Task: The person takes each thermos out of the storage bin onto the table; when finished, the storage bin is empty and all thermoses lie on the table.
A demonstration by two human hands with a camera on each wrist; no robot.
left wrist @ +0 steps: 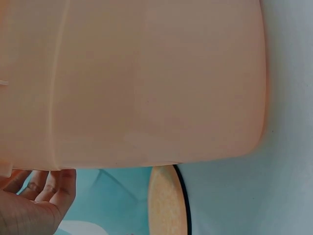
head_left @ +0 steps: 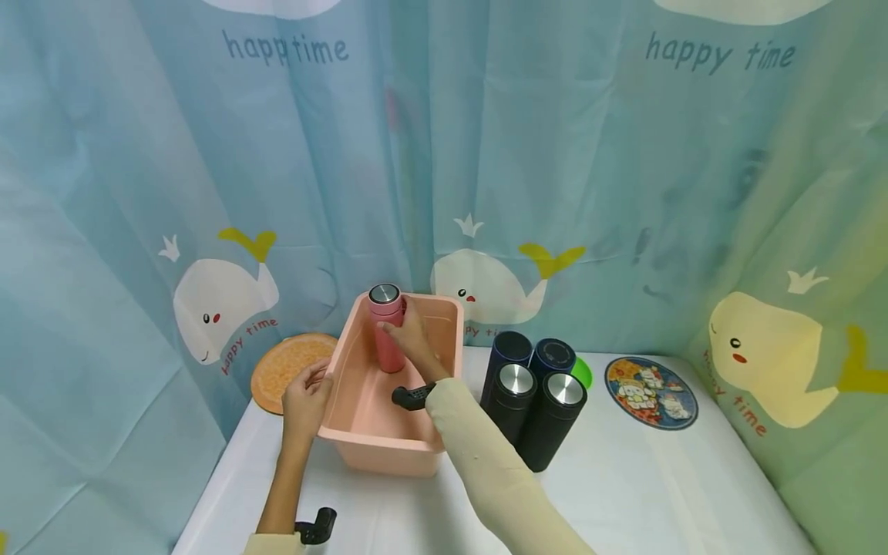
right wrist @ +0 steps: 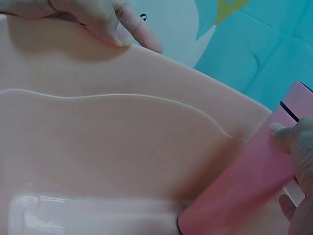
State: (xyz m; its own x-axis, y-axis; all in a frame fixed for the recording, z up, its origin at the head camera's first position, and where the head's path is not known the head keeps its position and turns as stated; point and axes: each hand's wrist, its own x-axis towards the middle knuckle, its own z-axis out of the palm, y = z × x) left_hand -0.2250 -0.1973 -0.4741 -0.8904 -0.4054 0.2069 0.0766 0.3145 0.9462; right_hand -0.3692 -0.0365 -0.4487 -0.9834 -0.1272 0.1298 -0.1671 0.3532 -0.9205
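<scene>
A pink thermos bottle (head_left: 390, 339) with a silver-topped lid stands in the far left corner of a peach plastic basin (head_left: 381, 442). My right hand (head_left: 411, 331) grips the bottle around its upper body, thumb on the near side. In the right wrist view the pink bottle (right wrist: 239, 181) has its base down at the basin floor. My left hand (head_left: 305, 397) holds the basin's left rim. Its thumb lies over the edge in the right wrist view, and the left wrist view shows its fingers (left wrist: 63, 188) bent against the outer wall.
Several dark thermos bottles (head_left: 548, 424) stand close together right of the basin, with a green round thing (head_left: 581, 371) partly hidden behind. An orange round mat (head_left: 277, 378) lies to the left, a patterned round mat (head_left: 650, 391) to the right. A whale-print curtain (head_left: 527, 177) encloses the white table (head_left: 645, 493).
</scene>
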